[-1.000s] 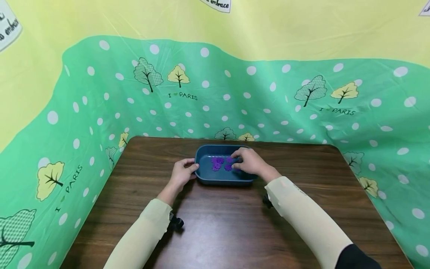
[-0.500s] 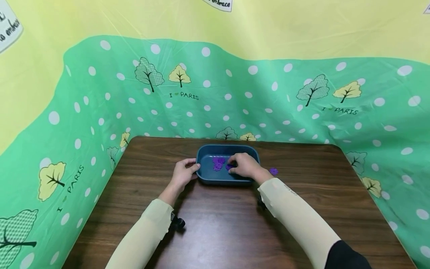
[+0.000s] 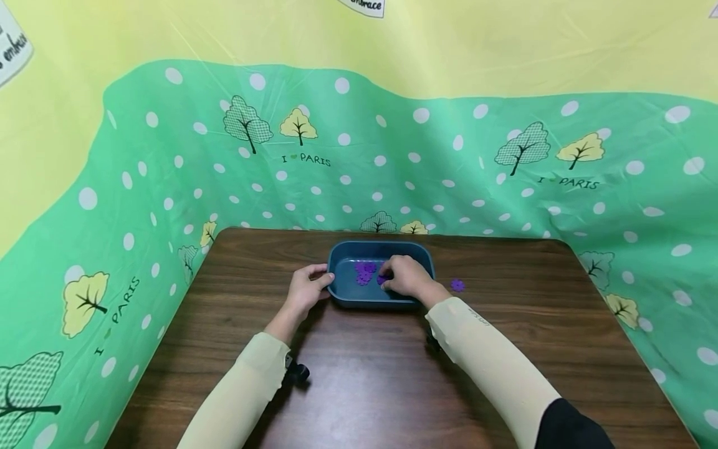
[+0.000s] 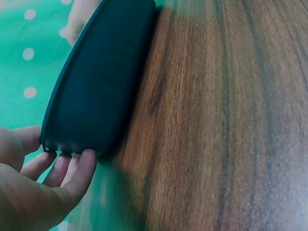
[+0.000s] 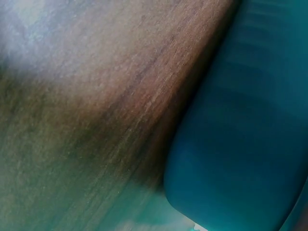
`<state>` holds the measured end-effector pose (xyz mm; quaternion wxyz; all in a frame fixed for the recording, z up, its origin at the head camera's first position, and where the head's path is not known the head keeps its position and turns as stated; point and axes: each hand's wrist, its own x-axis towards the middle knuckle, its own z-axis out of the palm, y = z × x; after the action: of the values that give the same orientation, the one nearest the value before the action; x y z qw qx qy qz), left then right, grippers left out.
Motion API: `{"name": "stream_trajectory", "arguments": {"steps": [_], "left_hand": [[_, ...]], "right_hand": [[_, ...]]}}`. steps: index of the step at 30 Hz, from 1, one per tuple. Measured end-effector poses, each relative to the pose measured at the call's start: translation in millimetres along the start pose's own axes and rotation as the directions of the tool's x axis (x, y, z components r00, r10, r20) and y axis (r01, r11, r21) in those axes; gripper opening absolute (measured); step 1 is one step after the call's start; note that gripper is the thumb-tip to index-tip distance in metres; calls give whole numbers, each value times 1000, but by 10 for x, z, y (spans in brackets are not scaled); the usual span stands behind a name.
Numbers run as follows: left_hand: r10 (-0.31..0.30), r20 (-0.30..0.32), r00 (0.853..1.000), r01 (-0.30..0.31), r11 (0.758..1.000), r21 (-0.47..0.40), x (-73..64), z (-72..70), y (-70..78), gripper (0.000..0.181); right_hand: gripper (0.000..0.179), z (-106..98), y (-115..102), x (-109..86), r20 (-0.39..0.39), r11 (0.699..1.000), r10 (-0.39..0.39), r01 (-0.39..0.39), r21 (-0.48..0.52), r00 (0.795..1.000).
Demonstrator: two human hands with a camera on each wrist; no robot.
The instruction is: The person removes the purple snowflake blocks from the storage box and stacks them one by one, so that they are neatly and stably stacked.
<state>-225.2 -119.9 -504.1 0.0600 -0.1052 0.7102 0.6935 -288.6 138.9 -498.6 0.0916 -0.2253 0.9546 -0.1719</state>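
Note:
A dark blue rectangular tub stands on the table. My left hand grips its left end, thumb over the rim and fingers against the outer wall; the left wrist view shows these fingers on the tub's end. Inside lie several purple flower-shaped discs, grouped toward the left. My right hand reaches in over the right half, its thumb and index finger pinching a purple disc, partly covered by the fingers. The right wrist view shows mostly the tub's outer side.
One purple disc lies on the dark wooden table just right of the tub. Behind and at both sides hangs a green and yellow printed cloth, close to the table's back edge. Black wrist cameras sit under the sleeves.
My right hand has shifted slightly down, and its fingers have closed in on a disc in the tub. The disc on the table has come into view beside the wrist. My left hand holds still.

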Motion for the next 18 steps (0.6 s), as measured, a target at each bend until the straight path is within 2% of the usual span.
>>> {"name": "stream_trajectory", "arguments": {"steps": [18], "left_hand": [[6,-5,1000,-6,1000,-1,10,5,-19,38]], "right_hand": [[32,2,-19,-4,9,1000,5,-5,15,1000]]}}
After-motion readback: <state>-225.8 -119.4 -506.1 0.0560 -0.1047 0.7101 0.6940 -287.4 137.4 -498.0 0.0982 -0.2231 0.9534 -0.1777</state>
